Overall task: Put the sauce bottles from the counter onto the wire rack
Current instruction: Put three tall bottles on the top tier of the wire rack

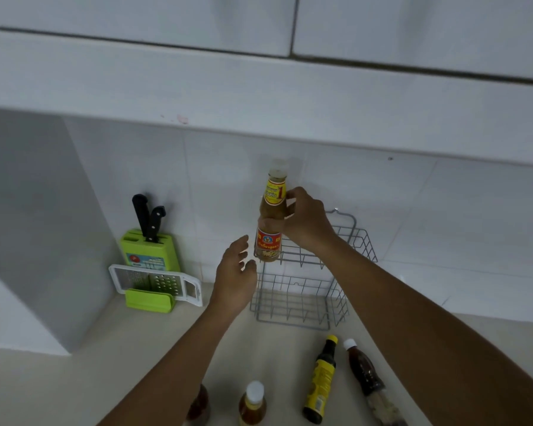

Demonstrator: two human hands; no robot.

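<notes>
White tiled wall [443,210] behind a pale bench [130,358], cabinet underside overhead. Right hand [305,222] had its grip closed around the middle of a sauce bottle [270,216] with a red-and-yellow label, held upright in the air at the left front corner of the wire rack's [308,290] upper tier, base about level with that tier's rim; cannot tell if it touched the wire. Left hand [236,272] was empty, fingers spread loose, just left of the bottle's base, not touching it. Both rack tiers held nothing, and the rack stood against the wall.

Four bottles stood on the bench in front of the rack: a dark yellow-capped bottle [320,379], a brown white-capped bottle [366,379] to its right, an amber white-capped bottle [253,404] near the bottom edge, and a dark bottle [199,407] mostly hidden by the left forearm.

Left side: green knife block [150,250] with two black-handled knives, white grater [157,282] leaning in front of it.
</notes>
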